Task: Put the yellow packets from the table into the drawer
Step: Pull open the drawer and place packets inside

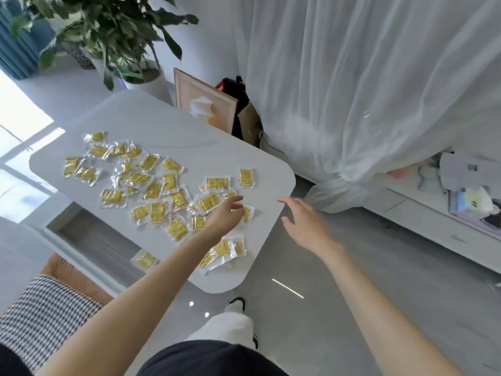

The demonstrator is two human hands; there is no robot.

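Observation:
Several yellow packets (153,189) in clear wrappers lie scattered over the white table (173,131). One packet (246,177) lies apart near the right edge. My left hand (226,214) reaches over the packets near the table's right side, fingers relaxed and extended, just above a packet (247,212); it holds nothing. My right hand (302,221) hovers beside the table's right edge above the floor, fingers spread and empty. No open drawer shows; a white low cabinet (433,226) with drawer fronts stands at the right.
A potted plant (108,31) stands behind the table, with a framed picture (203,101) leaning beside it. White curtains (366,77) hang at the right. A checked cushion (46,308) on an orange seat sits at lower left. My leg and shoe (235,305) stand on the grey floor.

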